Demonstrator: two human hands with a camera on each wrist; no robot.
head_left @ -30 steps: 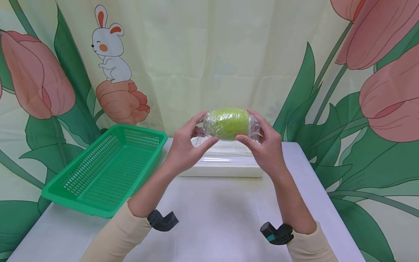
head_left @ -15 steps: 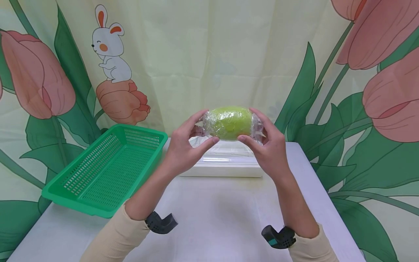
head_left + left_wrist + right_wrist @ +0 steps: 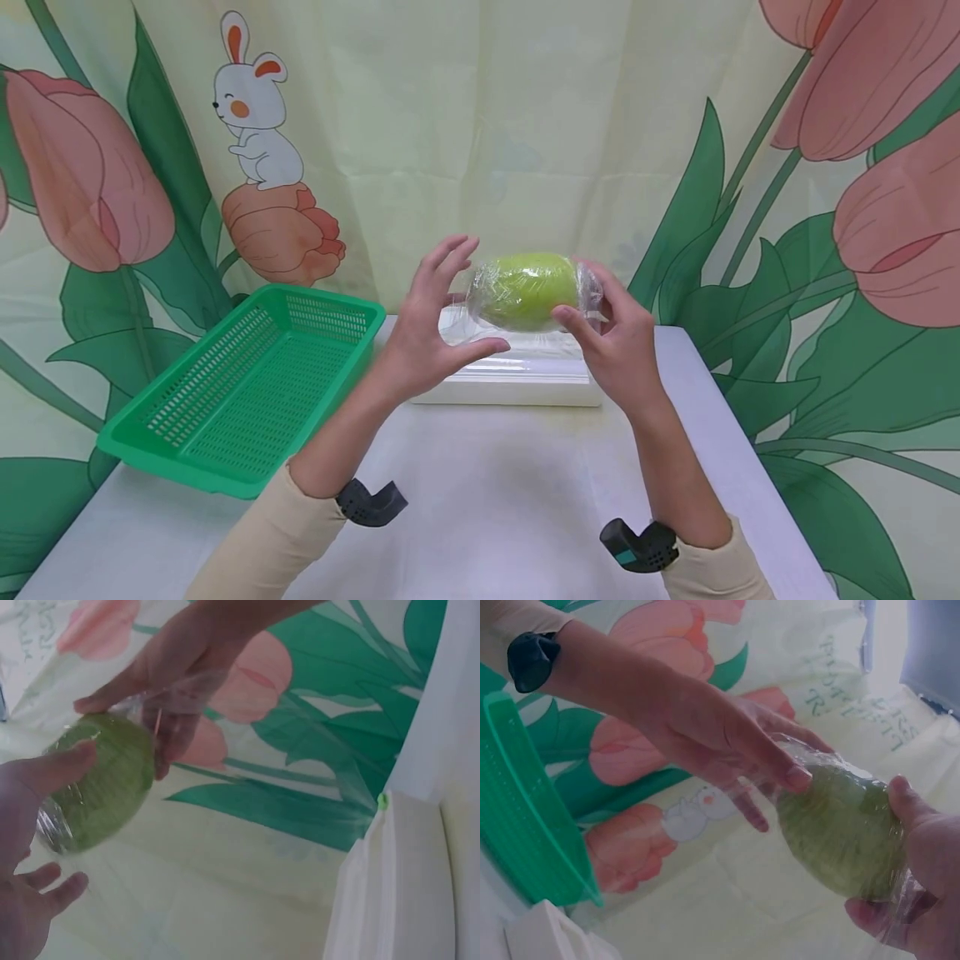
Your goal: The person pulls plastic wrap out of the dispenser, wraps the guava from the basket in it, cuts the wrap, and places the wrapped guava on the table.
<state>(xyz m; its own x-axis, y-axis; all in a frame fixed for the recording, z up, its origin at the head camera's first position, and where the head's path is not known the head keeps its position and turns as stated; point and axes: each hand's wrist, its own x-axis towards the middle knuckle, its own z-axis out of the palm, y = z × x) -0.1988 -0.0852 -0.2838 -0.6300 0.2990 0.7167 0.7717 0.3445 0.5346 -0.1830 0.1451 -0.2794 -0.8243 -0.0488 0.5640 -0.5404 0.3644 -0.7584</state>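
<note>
A green oval fruit, wrapped in clear cling film that bunches at both ends, is held up above the far side of the table. My right hand grips its right end between thumb and fingers. At the other end my left hand is spread, thumb and fingers parted around the film. In the right wrist view a left fingertip overlaps the film-covered fruit. Behind the fruit lies a long white cling film dispenser, partly hidden by it and the hands.
A green plastic basket with slotted walls stands at the left of the white table. A curtain printed with tulips and a rabbit hangs behind the table's far edge.
My left hand has let its grip go, its thumb lowered and its fingers lifted and spread. The fruit has dipped slightly, still held by my right hand.
</note>
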